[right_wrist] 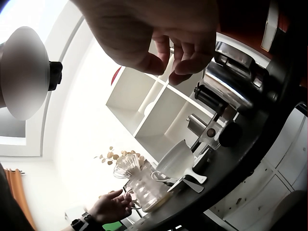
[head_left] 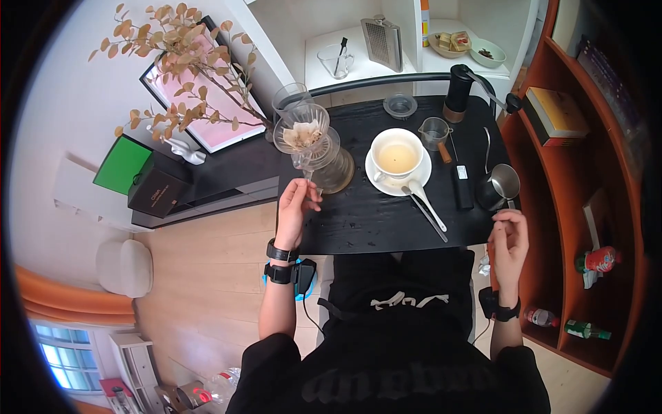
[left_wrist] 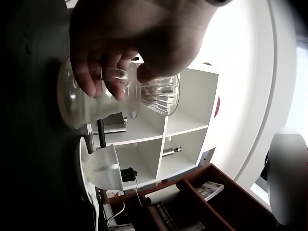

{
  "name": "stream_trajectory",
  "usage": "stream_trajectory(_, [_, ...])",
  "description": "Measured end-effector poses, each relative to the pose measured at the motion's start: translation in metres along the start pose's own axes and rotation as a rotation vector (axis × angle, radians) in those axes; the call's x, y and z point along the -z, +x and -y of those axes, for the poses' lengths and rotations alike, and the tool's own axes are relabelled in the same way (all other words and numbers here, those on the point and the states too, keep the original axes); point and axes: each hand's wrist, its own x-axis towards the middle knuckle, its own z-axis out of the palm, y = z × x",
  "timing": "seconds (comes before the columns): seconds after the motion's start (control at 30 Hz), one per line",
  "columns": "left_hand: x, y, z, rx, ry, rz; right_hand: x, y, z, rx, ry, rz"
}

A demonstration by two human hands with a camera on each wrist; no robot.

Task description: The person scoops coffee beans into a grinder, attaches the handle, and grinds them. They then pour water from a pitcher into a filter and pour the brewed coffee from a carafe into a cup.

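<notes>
My left hand (head_left: 296, 207) is at the glass coffee server (head_left: 333, 169), its loosely bent fingers right at the server's clear handle (left_wrist: 114, 75). On top of the server sits a ribbed glass dripper (head_left: 319, 119) with a crumpled paper filter (head_left: 303, 135) in it. The server stands upright on the black table. At the table's right edge my right hand (head_left: 509, 241) hovers with loosely bent fingers, holding nothing. Just beyond it stands a steel milk pitcher (head_left: 499, 186). Between the hands, a white cup (head_left: 397, 153) with pale liquid rests on a saucer (head_left: 422, 181).
A white spoon (head_left: 429, 205) and a metal one (head_left: 424, 215) lean across the saucer. Right of the cup are a small glass jug (head_left: 435, 132) with a wooden handle, a black scale-like device (head_left: 462, 186) and a hand coffee grinder (head_left: 458, 93). A wooden bookcase (head_left: 560, 200) borders the right side.
</notes>
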Motion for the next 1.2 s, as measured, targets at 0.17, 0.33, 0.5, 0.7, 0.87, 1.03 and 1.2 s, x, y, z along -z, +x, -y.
stream_trajectory(0.17, [-0.007,-0.002,0.005,0.040,-0.055,0.040,0.000,-0.003,0.003,-0.048,-0.077,0.128])
stream_trajectory(0.33, [-0.010,-0.007,0.001,-0.032,0.170,-0.087,0.002,-0.004,0.003,-0.065,-0.041,0.127])
stream_trajectory(0.5, [0.000,0.010,-0.009,-0.324,0.543,-0.201,-0.001,-0.005,0.003,-0.066,-0.046,0.141])
stream_trajectory(0.7, [-0.011,0.041,-0.028,-0.391,0.440,0.036,-0.003,-0.009,0.010,-0.094,-0.104,0.165])
stream_trajectory(0.87, [-0.013,0.046,-0.030,-0.442,0.609,-0.095,-0.001,-0.016,0.007,-0.086,-0.133,0.165])
stream_trajectory(1.03, [-0.020,0.037,-0.036,-0.442,0.537,-0.207,-0.006,-0.016,0.005,-0.079,-0.107,0.188])
stream_trajectory(1.2, [-0.019,0.025,-0.044,-0.450,0.426,-0.248,-0.015,-0.012,0.010,-0.035,-0.147,0.203])
